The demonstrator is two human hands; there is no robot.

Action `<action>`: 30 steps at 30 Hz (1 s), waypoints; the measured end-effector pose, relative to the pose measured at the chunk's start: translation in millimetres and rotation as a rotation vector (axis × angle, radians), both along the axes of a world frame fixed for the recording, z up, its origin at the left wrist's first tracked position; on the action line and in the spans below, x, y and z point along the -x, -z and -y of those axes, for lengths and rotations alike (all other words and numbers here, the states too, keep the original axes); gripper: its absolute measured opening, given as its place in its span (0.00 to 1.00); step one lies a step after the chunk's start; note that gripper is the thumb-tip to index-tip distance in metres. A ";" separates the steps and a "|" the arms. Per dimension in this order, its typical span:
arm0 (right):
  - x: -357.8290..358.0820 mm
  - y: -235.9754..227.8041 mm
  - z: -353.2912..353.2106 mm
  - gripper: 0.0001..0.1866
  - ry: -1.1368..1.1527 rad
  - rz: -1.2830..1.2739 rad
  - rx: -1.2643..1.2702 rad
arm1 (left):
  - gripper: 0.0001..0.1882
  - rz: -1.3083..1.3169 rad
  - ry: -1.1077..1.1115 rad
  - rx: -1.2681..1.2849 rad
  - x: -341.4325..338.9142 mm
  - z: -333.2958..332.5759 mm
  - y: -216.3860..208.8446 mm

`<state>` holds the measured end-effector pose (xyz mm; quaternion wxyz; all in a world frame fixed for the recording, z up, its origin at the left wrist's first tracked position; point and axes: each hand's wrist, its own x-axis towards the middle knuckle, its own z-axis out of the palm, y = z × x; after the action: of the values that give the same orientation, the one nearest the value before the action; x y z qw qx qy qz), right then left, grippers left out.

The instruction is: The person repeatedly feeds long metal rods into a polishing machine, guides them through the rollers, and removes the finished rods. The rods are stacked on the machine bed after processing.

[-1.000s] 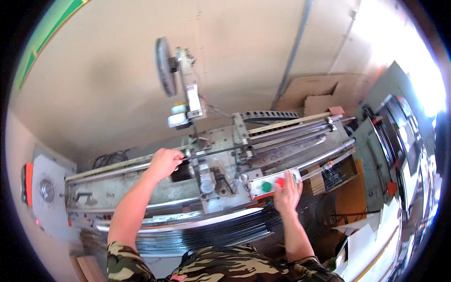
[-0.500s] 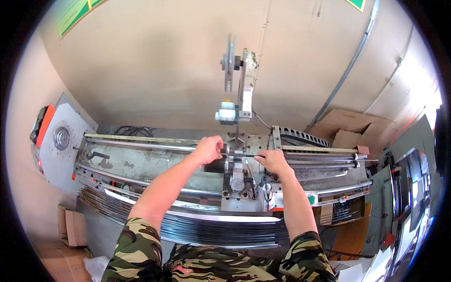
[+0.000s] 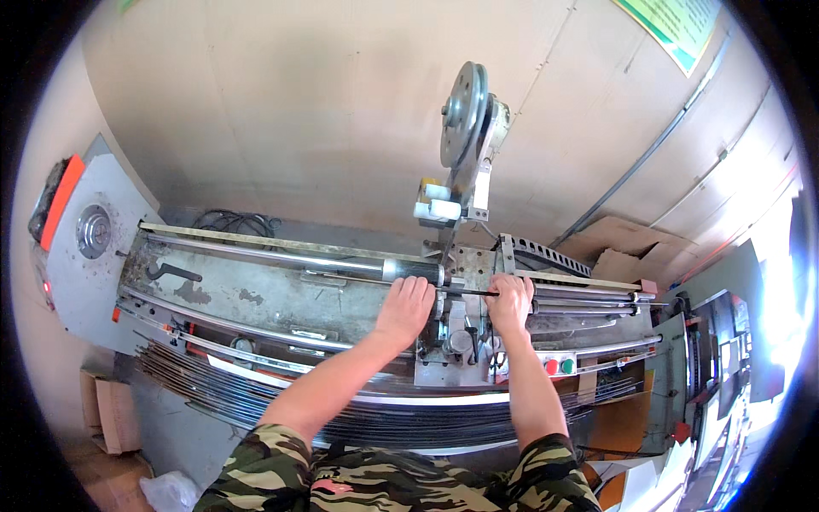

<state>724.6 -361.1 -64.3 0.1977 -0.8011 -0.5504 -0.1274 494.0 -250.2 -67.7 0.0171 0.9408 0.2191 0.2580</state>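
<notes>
Rod: I see a thin dark rod point(image 3: 467, 293) lying left-to-right across the middle of the machine bed point(image 3: 256, 299), between my two hands.
Left hand point(image 3: 407, 305): curled shut over the rod's left end.
Right hand point(image 3: 510, 300): closed on its right end.
Nearer hand: neither; both touch it.

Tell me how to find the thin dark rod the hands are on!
Find the long grey metal machine bed along the wall. Near its middle, under the upright metal wheel, the left hand and right hand rest. The thin dark rod spans the gap between them, far slimmer than the shiny rails nearby.
</notes>
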 end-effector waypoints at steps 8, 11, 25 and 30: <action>43.9 -6.3 80.0 0.33 0.140 -0.141 -0.108 | 0.10 0.044 -0.070 -0.056 -13.3 12.4 0.4; 38.0 2.3 130.6 0.25 0.069 -0.136 0.042 | 0.10 0.033 -0.129 -0.064 -7.2 22.2 -8.1; 192.2 -38.6 157.5 0.18 -0.434 -0.194 0.005 | 0.12 -0.030 -0.453 -0.164 148.1 -8.8 -56.7; 286.7 -73.1 122.5 0.18 -0.478 -0.208 0.105 | 0.15 -0.103 -0.471 -0.134 256.2 -67.3 -72.2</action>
<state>437.9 -483.6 8.8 0.2359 -0.6663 -0.7065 0.0344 237.9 -182.9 4.5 -0.1171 0.8747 0.4155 0.2204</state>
